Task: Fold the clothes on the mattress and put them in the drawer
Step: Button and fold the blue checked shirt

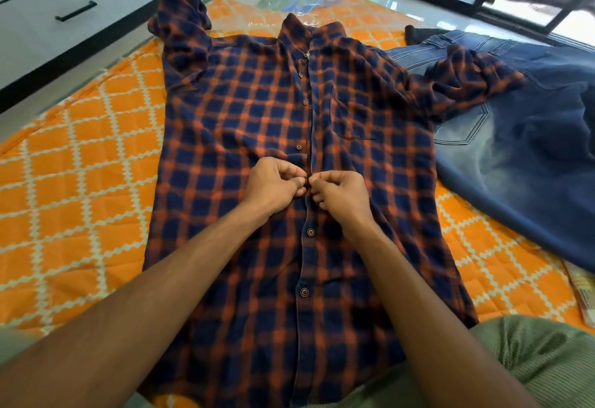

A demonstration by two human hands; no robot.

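Left hand [273, 187] and right hand [339, 196] meet fingertip to fingertip, each pinching the placket of the plaid shirt [244, 124] spread flat on the orange mattress [80, 182]. Bare quilt lies left of the left hand; jeans [515, 156] lie right of the right hand, under 1 sleeve. The drawer [64, 17] is beyond the mattress's left edge.

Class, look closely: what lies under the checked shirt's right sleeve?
The checked shirt's sleeve end rests on the blue jeans; the orange mattress is beneath. How far the jeans extend underneath is hidden.
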